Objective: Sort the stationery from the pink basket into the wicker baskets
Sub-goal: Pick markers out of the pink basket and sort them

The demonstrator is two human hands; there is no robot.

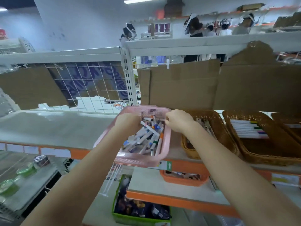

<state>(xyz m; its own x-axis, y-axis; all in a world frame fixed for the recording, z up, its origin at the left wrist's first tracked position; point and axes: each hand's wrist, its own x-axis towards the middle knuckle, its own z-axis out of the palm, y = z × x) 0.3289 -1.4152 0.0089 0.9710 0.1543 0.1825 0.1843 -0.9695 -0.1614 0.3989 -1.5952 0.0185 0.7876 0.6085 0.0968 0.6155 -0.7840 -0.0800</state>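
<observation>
Both hands, left hand [128, 122] and right hand [177, 120], curled over the pink basket [143, 160] rim; contents unclear; light, stiff, slippery markers [146, 136], best pinched mid-barrel.

The left hand [128, 122] hides its fingers inside the pink basket [151, 110], the right hand [178, 120] covers part of the near wicker basket [216, 121], and the far-right basket [291, 121] is cut off.

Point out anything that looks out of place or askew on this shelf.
The pink basket sits skewed and juts past the shelf edge, with markers jumbled inside. The cardboard backing behind the shelf is torn and ragged.
</observation>
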